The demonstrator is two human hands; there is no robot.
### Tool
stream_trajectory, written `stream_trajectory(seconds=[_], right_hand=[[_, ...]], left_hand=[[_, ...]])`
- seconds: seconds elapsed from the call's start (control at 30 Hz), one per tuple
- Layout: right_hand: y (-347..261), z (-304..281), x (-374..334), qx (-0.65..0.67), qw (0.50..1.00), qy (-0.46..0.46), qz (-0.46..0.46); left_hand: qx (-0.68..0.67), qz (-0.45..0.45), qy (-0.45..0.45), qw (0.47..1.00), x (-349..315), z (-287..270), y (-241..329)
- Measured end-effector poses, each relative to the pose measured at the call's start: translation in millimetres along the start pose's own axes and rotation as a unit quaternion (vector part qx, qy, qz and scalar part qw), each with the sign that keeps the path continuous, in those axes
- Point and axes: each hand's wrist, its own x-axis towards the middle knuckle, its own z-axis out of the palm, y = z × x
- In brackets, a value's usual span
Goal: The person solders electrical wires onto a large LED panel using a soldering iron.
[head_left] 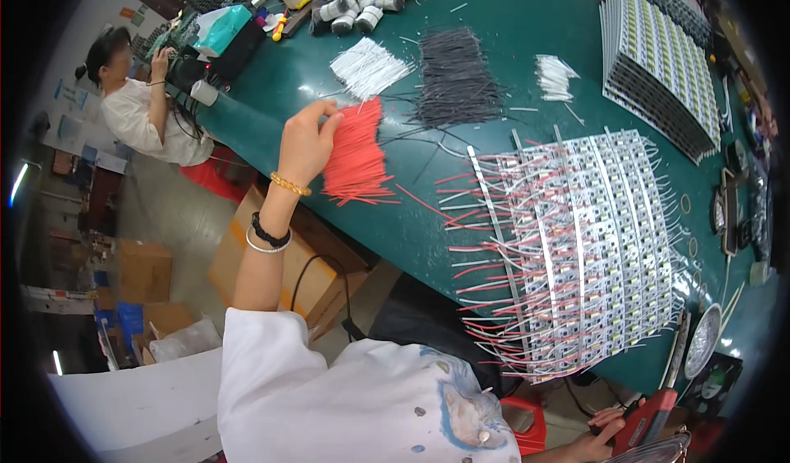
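While your reach lasts: your left hand (306, 144) pinches the red wire bundle (355, 152) by the green table (271, 113) edge.
Spill risk: loose grip drops strands floorward.
Right hand (605, 432): clamped on a red tool (646, 420).

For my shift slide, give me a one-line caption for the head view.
Left hand reaches into the red wires on a green table; right hand holds a red tool.

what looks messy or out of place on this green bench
A few loose red wires lie strayed from the red wire pile that the left hand touches. Black strands also trail off the black wire pile. Nothing looks damaged.
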Motion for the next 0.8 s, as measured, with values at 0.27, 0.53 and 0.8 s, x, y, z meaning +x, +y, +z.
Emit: stream_trajectory(seconds=[0.27,0.53,0.8], right_hand=[[-13,9,35,-0.253,0.951,0.003,-0.179],[-31,-14,64,-0.497,0.809,0.021,-0.314],[-40,4,63,-0.566,0.763,-0.028,-0.311]], left_hand=[[0.062,0.089,-0.053,0.993,4,-4,12],[-0.020,0.217,-0.085,0.972,79,76,63],[0.145,0.244,-0.142,0.948,104,127,87]])
